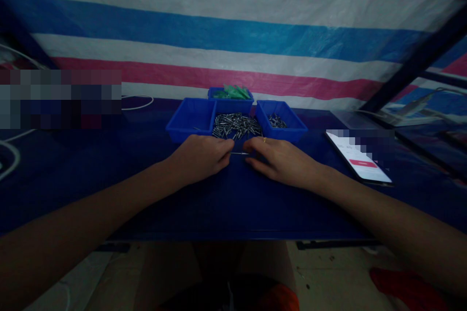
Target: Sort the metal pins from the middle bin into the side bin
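Pinch grip of left hand (204,155) on thin metal pin (239,153), frame center; right hand (282,157) at other end, thumb and forefinger slightly parted, hold unclear. Just beyond, heap of metal pieces (237,125) between left blue bin (184,133) and right blue bin (288,132); phone (359,157) at right of frame.

I can make out no words, numbers or signs from here; the lit phone screen (354,156) is too blurred to read.
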